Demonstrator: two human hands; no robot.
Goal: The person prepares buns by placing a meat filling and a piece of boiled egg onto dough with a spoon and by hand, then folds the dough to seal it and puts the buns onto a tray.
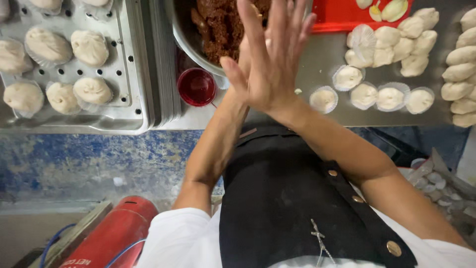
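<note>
Pressed palm to palm, the right hand (270, 69) lies flat over the left hand (246, 52), fingers straight and spread; whether any dough sits between them cannot be told. Both hover above the metal bowl of dark brown filling (218, 27). Just left of the wrists stands a small red cup (196, 87). Round dough pieces in paper liners (390, 98) rest on the steel table (317, 54), well right.

Your hands (270, 64) press together over the bowl (184, 34); the tray (130, 106) is left, the dough balls (391, 97) right.
</note>
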